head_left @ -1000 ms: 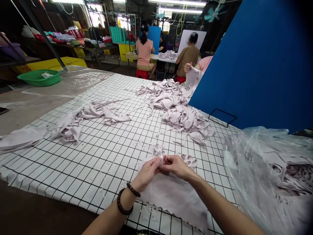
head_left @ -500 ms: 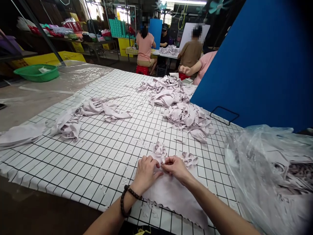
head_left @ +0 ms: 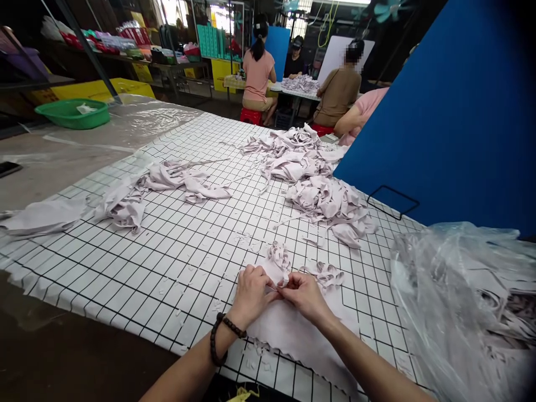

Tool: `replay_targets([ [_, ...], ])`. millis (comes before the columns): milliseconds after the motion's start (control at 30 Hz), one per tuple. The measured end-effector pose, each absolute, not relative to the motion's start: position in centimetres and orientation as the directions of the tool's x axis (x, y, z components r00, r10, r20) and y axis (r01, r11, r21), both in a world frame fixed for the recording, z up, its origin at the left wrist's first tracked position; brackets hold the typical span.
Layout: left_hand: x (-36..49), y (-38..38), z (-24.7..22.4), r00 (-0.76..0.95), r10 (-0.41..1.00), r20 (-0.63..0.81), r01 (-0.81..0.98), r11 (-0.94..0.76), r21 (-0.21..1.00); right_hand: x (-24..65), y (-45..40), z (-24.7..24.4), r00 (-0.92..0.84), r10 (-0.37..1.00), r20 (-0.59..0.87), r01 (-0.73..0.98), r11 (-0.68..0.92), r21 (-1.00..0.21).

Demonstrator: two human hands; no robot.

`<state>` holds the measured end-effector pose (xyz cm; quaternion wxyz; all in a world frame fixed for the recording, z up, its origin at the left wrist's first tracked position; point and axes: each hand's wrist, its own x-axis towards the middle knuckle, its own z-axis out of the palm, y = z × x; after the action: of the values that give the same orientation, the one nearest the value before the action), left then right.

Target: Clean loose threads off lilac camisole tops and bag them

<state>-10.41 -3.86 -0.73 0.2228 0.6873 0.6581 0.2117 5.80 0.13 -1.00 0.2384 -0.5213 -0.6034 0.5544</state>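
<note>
A pale pinkish-grey fabric piece [head_left: 301, 346] with a wavy near edge lies flat on the table under both hands. At its far side, curled cut strips [head_left: 280, 254] and a second ruffled bunch [head_left: 329, 273] stand up from the cloth. My left hand [head_left: 253, 293], with a dark bead bracelet on the wrist, is closed, thumb and fingers pinching the cloth. My right hand [head_left: 305, 295] pinches the same fabric just beside it, so the fingertips of both hands nearly meet. Exactly which bit is between the fingertips is partly hidden.
Heaps of similar fabric [head_left: 326, 198] lie farther back on the grid-patterned cloth [head_left: 188, 251], with more pieces [head_left: 125, 206] at left. A plastic bag of fabric [head_left: 456, 301] sits right, below a blue board [head_left: 460, 123]. A green basin [head_left: 73, 114] stands back left. Several people sit beyond.
Both hands have come closer together, and my left fingers have closed onto the fabric. The whole view has shifted slightly. The pink-sleeved person's arm at the back has lowered.
</note>
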Motion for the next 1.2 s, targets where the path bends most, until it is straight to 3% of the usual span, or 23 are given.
replay_targets([
  [233, -10.4, -3.9, -0.9, 0.024, 1.0, -0.017, 0.809, -0.009, 0.588, 6.2, 0.0, -0.7, -0.345, 0.914, -0.215, 0.525, -0.002, -0.851],
  [400, -10.2, -4.0, -0.8, 0.013, 1.0, -0.023, 0.81, 0.003, 0.587, 6.5, 0.0, 1.0, -0.439, 0.893, -0.101, 0.601, 0.209, -0.771],
  [500, -10.2, -4.0, -0.9, 0.014, 1.0, -0.018, 0.814, -0.001, 0.582, 6.5, 0.4, 1.9, -0.483, 0.866, -0.132, 0.628, 0.237, -0.742],
  [633, -10.2, -4.0, -1.2, 0.009, 1.0, -0.003, 0.817, -0.005, 0.576, 5.7, 1.3, 2.4, -0.481, 0.84, -0.251, 0.588, 0.097, -0.803],
  [733, -10.1, -4.0, -1.4, 0.003, 1.0, 0.002, 0.818, -0.004, 0.576, 5.0, 2.3, 2.2, -0.456, 0.787, -0.415, 0.43, -0.214, -0.877],
  [800, -10.1, -4.1, -1.3, -0.006, 1.0, 0.007, 0.813, 0.001, 0.582, 4.8, 3.2, 1.9, -0.418, 0.758, -0.5, 0.287, -0.412, -0.865],
  [867, -10.1, -4.1, -1.3, -0.014, 1.0, 0.017, 0.806, 0.001, 0.592, 4.7, 4.4, 1.6, -0.353, 0.77, -0.532, 0.155, -0.512, -0.845],
  [1067, -10.2, -4.0, -1.3, -0.017, 0.999, 0.052, 0.789, -0.018, 0.614, 5.0, 7.5, 0.7, -0.333, 0.773, -0.54, -0.089, -0.596, -0.798],
  [1200, -9.8, -4.6, -1.6, -0.027, 0.999, 0.036, 0.778, -0.002, 0.628, 4.8, 8.4, 0.6, -0.249, 0.806, -0.537, -0.018, -0.558, -0.83],
])
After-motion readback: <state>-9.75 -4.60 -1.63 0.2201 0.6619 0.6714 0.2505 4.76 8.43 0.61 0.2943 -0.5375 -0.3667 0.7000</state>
